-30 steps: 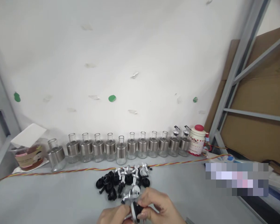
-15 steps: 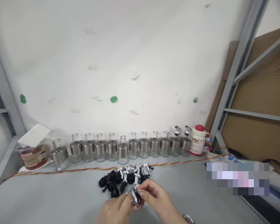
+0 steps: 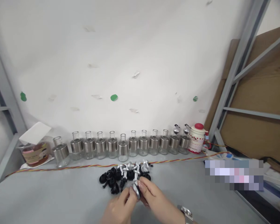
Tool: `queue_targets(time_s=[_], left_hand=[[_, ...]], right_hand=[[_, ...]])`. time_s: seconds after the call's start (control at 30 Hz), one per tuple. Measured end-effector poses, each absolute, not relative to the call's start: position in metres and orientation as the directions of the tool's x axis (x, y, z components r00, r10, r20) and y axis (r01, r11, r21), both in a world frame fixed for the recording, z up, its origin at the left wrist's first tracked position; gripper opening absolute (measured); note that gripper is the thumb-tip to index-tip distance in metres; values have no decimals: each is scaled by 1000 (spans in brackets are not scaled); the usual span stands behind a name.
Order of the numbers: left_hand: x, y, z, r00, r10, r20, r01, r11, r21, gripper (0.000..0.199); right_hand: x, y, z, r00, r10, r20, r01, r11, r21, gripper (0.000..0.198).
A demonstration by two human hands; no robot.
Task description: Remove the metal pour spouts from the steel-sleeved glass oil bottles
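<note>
Both hands meet at the front middle of the grey table around one silver and black pour spout (image 3: 135, 190). My left hand (image 3: 120, 205) pinches its silver side from the left. From the right, my right hand (image 3: 152, 196) closes its thumb and fingers over the black side; part of the spout is hidden by them. Just beyond the fingers lies a pile of loose parts: black stoppers (image 3: 114, 187) on the left and silver spout tops (image 3: 137, 170) towards the right.
Along the wall stands a row of several glass bottles (image 3: 123, 148) with steel sleeves; two at the right carry spouts. A red-lidded jar (image 3: 197, 139), a plastic tub (image 3: 35, 154), a twisted cord (image 3: 84, 166), and blurred-out items (image 3: 234, 175) surround the work area.
My right hand has closed further around the spout, its fingers now wrapped over the black side. The spout has turned slightly, and more of the right wrist's watch shows.
</note>
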State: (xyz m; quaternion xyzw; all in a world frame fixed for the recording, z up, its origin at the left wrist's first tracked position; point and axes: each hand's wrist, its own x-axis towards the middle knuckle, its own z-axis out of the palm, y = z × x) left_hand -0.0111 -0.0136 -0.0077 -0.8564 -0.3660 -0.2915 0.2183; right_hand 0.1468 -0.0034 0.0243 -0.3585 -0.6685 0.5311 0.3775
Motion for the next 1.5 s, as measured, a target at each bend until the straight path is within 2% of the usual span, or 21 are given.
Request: queue_targets(time_s=[0.1, 0.27, 0.37, 0.47, 0.57, 0.67, 0.73, 0.8, 0.87, 0.97, 1.1, 1.17, 1.23, 1.33, 1.43, 1.5], left_hand=[[-8, -14, -13, 491, 590, 641, 755, -655, 24, 37], [-2, -19, -5, 359, 748, 558, 602, -643, 473, 19], [4, -24, 6, 278, 880, 384, 414, -470, 780, 19], [9, -26, 13, 251, 960, 125, 249, -189, 950, 22], [8, -24, 21, 317, 948, -21, 97, -10, 995, 30], [2, -21, 30, 454, 887, -79, -11, 94, 996, 31], [-1, -19, 34, 524, 846, -98, -37, 138, 990, 30], [-2, -20, 34, 492, 864, -106, -6, 126, 992, 27], [0, -21, 31, 378, 923, -74, 117, 31, 993, 23], [2, -25, 22, 282, 951, 127, 322, -219, 921, 19], [-2, -27, 7, 344, 829, 441, 446, -557, 700, 17], [-4, -27, 0, 369, 766, 526, 511, -640, 574, 18], [-5, -27, -5, 368, 748, 553, 559, -653, 511, 22], [-4, -24, -5, 298, 779, 551, 549, -613, 568, 19], [-8, -13, 8, 89, 894, 439, 411, -434, 802, 7], [-16, -3, 20, -80, 959, 271, 206, -250, 946, 16]], right_hand=[[151, -4, 25, -464, 872, 157, 143, 248, -958, 31], [154, -7, 27, -480, 857, 189, 276, 352, -894, 28], [153, -8, 27, -462, 855, 235, 315, 406, -858, 27], [152, -10, 29, -443, 851, 282, 353, 455, -817, 28], [152, -12, 31, -431, 843, 322, 373, 491, -787, 28], [154, -13, 31, -455, 810, 370, 367, 549, -751, 28], [154, -12, 31, -483, 791, 376, 363, 571, -736, 29], [154, -10, 30, -494, 796, 351, 358, 554, -752, 30], [153, -9, 29, -493, 814, 307, 339, 504, -794, 30], [150, -9, 25, -487, 835, 256, 310, 439, -844, 30], [147, -14, 20, -442, 849, 291, 326, 454, -829, 30], [146, -16, 20, -428, 846, 317, 343, 477, -809, 31], [144, -18, 22, -422, 848, 320, 345, 477, -808, 32], [145, -16, 25, -409, 870, 275, 307, 415, -857, 31], [151, -4, 21, -324, 912, 252, 198, 326, -924, 32], [159, 9, 17, -159, 956, 248, 107, 266, -958, 32]])
